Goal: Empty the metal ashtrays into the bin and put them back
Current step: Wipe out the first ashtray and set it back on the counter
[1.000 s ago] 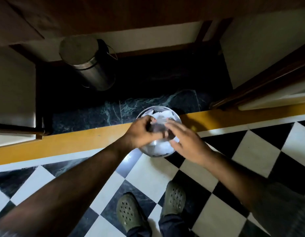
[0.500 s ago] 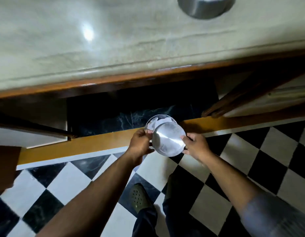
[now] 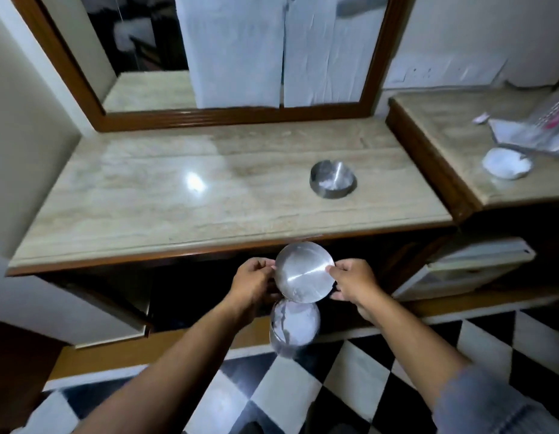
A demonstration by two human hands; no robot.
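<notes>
Both hands — left hand (image 3: 254, 281) and right hand (image 3: 353, 281) — grip a metal ashtray (image 3: 303, 271) by its rim, held in front of the desk (image 3: 184, 195) edge, higher than half a second ago. The bin (image 3: 294, 325) with white paper now shows just below it. A second ashtray (image 3: 333, 180) sits on the desk — view has tilted up to a mirror (image 3: 234, 57).

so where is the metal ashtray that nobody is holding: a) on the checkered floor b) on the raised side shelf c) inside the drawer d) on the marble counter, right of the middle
d: the free ashtray sits on the marble counter, right of its middle, below the mirror.
</notes>
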